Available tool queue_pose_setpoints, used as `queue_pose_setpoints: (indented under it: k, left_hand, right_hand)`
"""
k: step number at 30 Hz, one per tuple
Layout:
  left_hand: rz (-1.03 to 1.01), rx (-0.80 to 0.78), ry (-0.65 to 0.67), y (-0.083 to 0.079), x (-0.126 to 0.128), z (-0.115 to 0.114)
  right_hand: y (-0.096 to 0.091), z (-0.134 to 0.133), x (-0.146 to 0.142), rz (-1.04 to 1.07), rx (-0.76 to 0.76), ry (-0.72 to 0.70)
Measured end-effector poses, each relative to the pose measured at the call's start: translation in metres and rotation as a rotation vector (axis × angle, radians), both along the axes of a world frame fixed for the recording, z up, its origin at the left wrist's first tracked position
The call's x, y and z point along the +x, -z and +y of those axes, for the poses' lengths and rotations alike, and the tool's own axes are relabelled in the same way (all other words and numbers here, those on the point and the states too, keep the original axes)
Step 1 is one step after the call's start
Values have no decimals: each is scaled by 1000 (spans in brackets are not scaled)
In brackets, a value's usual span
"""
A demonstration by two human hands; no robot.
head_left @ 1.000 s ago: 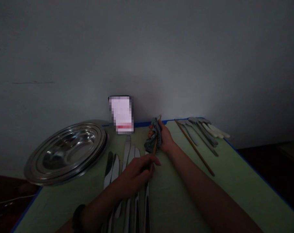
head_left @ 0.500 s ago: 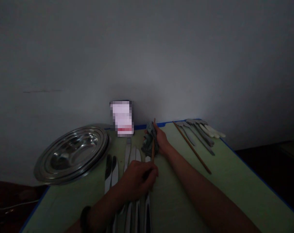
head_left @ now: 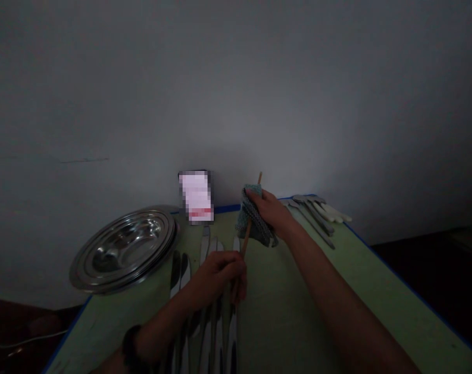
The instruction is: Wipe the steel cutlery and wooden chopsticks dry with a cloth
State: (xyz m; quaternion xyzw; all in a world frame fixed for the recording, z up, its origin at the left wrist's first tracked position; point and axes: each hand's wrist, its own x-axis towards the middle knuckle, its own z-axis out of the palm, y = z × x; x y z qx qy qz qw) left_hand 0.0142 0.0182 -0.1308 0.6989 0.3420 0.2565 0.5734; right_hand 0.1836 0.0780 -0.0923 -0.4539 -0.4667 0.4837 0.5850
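My left hand point(head_left: 225, 275) is closed around the lower part of a wooden chopstick point(head_left: 246, 243), which slants up and away over the table. My right hand point(head_left: 273, 210) grips a grey-green cloth point(head_left: 255, 223) folded about the chopstick's upper part, and the stick's tip pokes out above the cloth. Under and beside my left hand lie several metal table knives point(head_left: 205, 246) in a rough row, partly covered by the hand and forearm. The second chopstick seen earlier on the table does not show now; my right forearm crosses that area.
Stacked metal dishes point(head_left: 122, 249) stand at the left of the green table point(head_left: 283, 317). A phone point(head_left: 197, 197) with a blurred screen leans against the wall point(head_left: 236, 93). Metal spoons point(head_left: 316, 223) and white spoons point(head_left: 333, 212) lie at the back right.
My right hand has moved up and right with the cloth, opening more of it to view. The chopstick now tilts further right. The camera view has shifted slightly.
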Motion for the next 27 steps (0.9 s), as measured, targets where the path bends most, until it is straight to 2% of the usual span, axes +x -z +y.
queue_pose_setpoints:
  k: [3, 5, 6, 9, 12, 14, 17, 20, 24, 27]
  left_hand:
    - [-71, 4, -71, -16, 1, -3]
    - [-104, 23, -132, -35, 0, -3]
    - [-107, 16, -136, -47, -2, -3]
    - [68, 6, 74, -85, -14, -4]
    - [197, -19, 139, -115, -31, -9]
    - [313, 14, 125, -126, -40, -12]
    - [398, 157, 66, -130, -46, -16]
    - [469, 332, 55, -125, -46, -13]
    - [638, 458, 58, -108, -42, 0]
    - [789, 542, -27, -95, -34, 6]
  right_hand:
    - [-16, -15, 9, -54, -27, -248]
    - [-28, -24, 17, -89, -36, -338]
    - [-34, -28, 21, -94, -35, -343]
    - [-49, -37, 28, -40, -16, -275]
    - [-59, -43, 28, 108, 22, -204]
    - [-64, -44, 28, 234, 60, -149]
    - [-69, -41, 30, 317, 64, -26]
    - [-65, -32, 33, 297, 57, 43]
    - [-49, -19, 31, 259, 136, -24]
    - [-37, -14, 27, 183, 196, -87]
